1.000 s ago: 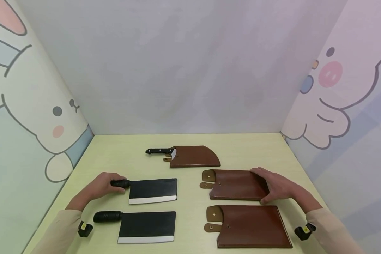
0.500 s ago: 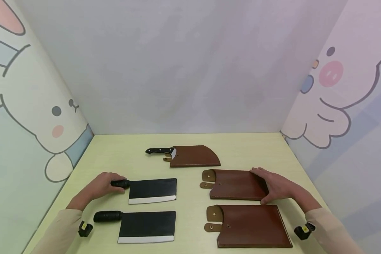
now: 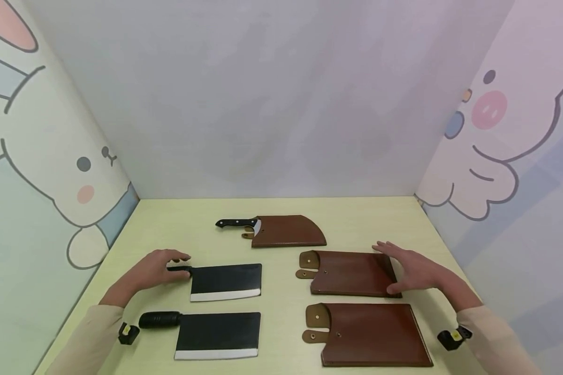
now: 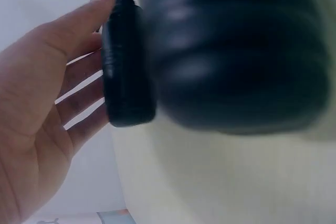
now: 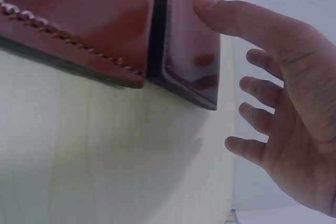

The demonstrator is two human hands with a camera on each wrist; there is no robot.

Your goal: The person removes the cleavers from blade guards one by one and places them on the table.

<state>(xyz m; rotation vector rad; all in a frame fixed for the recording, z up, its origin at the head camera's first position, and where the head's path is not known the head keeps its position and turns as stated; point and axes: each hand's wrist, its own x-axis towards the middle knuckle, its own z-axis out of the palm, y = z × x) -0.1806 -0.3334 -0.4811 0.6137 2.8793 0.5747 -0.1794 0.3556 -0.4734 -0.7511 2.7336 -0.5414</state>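
My left hand [image 3: 147, 273] hovers at the black handle [image 4: 126, 66] of the farther cleaver [image 3: 226, 281], fingers and thumb spread apart on either side of it. That cleaver lies flat, its dark blade pointing right with a bright edge toward me. On the right, my right hand [image 3: 415, 268] is spread over the end of a brown leather knife sheath [image 3: 347, 273]. The right wrist view shows the thumb over that sheath and the other fingers loosely extended, holding nothing. The sheath lies flat, its flap and snap strap on the left.
Nearer to me lie a second cleaver [image 3: 218, 336] and a larger brown sheath [image 3: 375, 333]. At the back, a black-handled knife [image 3: 236, 223] sits in a curved brown sheath [image 3: 288, 230]. Walls with cartoon animals stand left and right of the pale table [image 3: 281, 312].
My left fingers have loosened and lifted off the cleaver handle. My right hand has come away slightly to the right from the sheath's end. The cleavers and sheaths stay in place.
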